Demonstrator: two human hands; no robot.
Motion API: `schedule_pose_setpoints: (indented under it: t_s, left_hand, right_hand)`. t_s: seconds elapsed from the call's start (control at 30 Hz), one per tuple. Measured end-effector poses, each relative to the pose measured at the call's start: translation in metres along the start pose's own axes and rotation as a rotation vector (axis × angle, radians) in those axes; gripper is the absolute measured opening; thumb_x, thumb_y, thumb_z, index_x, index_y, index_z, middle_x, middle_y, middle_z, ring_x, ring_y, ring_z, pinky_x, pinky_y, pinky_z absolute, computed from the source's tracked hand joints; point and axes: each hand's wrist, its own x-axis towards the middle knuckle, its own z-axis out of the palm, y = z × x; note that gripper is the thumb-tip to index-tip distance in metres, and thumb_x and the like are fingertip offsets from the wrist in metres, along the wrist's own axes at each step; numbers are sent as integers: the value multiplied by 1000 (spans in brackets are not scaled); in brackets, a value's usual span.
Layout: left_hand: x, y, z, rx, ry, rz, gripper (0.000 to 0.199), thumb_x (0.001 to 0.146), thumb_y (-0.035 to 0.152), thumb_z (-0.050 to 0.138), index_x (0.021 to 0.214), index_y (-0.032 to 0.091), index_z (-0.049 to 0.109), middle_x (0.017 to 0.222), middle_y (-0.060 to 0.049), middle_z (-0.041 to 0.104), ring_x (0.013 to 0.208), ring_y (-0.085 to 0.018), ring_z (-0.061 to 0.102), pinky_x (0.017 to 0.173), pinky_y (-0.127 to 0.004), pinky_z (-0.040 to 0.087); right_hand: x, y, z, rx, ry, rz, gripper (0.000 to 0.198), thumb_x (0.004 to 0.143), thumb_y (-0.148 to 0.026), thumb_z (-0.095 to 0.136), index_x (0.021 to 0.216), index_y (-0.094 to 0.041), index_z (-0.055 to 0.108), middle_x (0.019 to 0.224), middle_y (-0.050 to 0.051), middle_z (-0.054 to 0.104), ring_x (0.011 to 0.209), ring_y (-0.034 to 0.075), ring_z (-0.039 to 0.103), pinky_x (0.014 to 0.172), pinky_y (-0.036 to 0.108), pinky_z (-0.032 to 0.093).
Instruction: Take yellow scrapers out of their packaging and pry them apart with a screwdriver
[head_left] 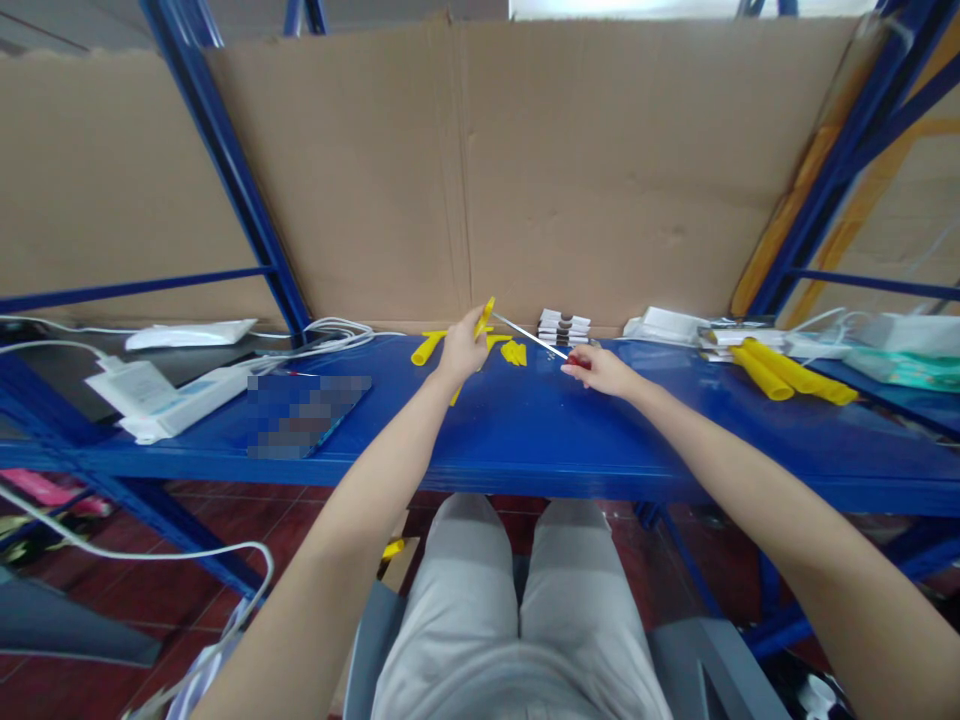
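Note:
My left hand (463, 352) is closed around a small yellow piece (487, 312) and holds it up above the blue tabletop. My right hand (600, 370) grips a screwdriver (534, 336) by its red handle. The long metal shaft points up and to the left, its tip close to the yellow piece; whether they touch I cannot tell. Behind and beneath my left hand lie more yellow parts, among them a tube-like one (426, 348). Between the two hands is a small heap of yellow pieces (514, 352).
Stacked white packs (564, 328) stand against the cardboard wall (600, 180). Yellow tubes (787, 372) and white packages (664, 325) lie at the right. A white power strip (187, 395), cables (341, 330) and a blurred flat item (307, 415) are on the left. Blue posts (232, 180) flank the table (525, 440).

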Motion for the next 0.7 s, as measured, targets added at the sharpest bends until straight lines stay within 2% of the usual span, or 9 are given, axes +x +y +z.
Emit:
schedule_pose_setpoints:
  t_s: [0.1, 0.37, 0.6, 0.7]
  left_hand:
    - [0, 0, 0, -2, -10, -12, 51, 75, -1, 52, 124, 15, 59, 121, -12, 67, 119, -26, 58, 105, -41, 41]
    - [-1, 2, -1, -8, 22, -37, 51, 76, -1, 54, 124, 12, 59, 121, -14, 66, 119, -27, 58, 104, -41, 42]
    - [-1, 3, -2, 20, 22, -45, 53, 75, -2, 53, 127, 9, 58, 122, -16, 65, 120, -27, 57, 104, -38, 43]
    - [-2, 5, -3, 14, 35, -67, 52, 75, -2, 54, 126, 10, 59, 121, -14, 66, 119, -26, 58, 104, -38, 43]
  right_hand:
    - [1, 1, 1, -50, 55, -31, 20, 80, -40, 56, 77, -20, 52, 70, 2, 59, 64, 17, 54, 60, 28, 41]
    - [1, -5, -4, -95, -82, -52, 26, 87, -39, 44, 70, -20, 49, 68, 4, 58, 66, 17, 53, 61, 28, 39]
    - [0, -4, 0, -167, 20, -51, 20, 87, -35, 47, 73, -21, 49, 67, 3, 59, 62, 16, 52, 59, 27, 37]
    - [0, -5, 1, -177, 21, -68, 18, 87, -34, 48, 75, -21, 49, 72, 4, 61, 65, 17, 53, 61, 27, 38]
